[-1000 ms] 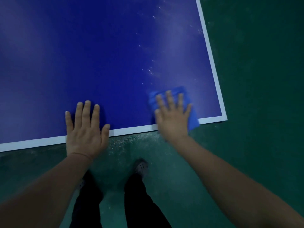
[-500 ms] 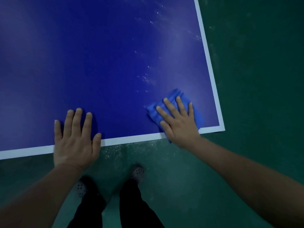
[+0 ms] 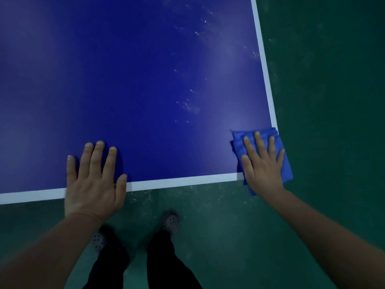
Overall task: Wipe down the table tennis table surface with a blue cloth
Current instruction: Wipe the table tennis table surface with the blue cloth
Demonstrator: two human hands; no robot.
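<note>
Item 1, table tennis table: dark blue top with a white border line; I see its near right corner and the near edge running left. The stretch between my two hands looks smooth and free of marks, so I judge it already wiped.

Item 2, blue cloth: folded into a pad, lying right on the near right corner, overhanging both the side edge and the near edge.

Item 3, right hand: flat on top of the cloth, fingers straight and slightly spread, pressing it to the surface rather than gripping it.

Item 4, left hand: palm down on the near edge, fingers straight and fanned on the blue top, holding nothing; I read it as a brace.

Item 5, white specks: scattered dust or droplets on the right side, beyond the cloth and running up toward the far end. This patch remains to be wiped, by my estimate.

Item 6, green floor: pale specks just below the near edge, beside my shoes.

Progress: corner in hand, upper right outstanding; the rest of the table is out of view.
</note>
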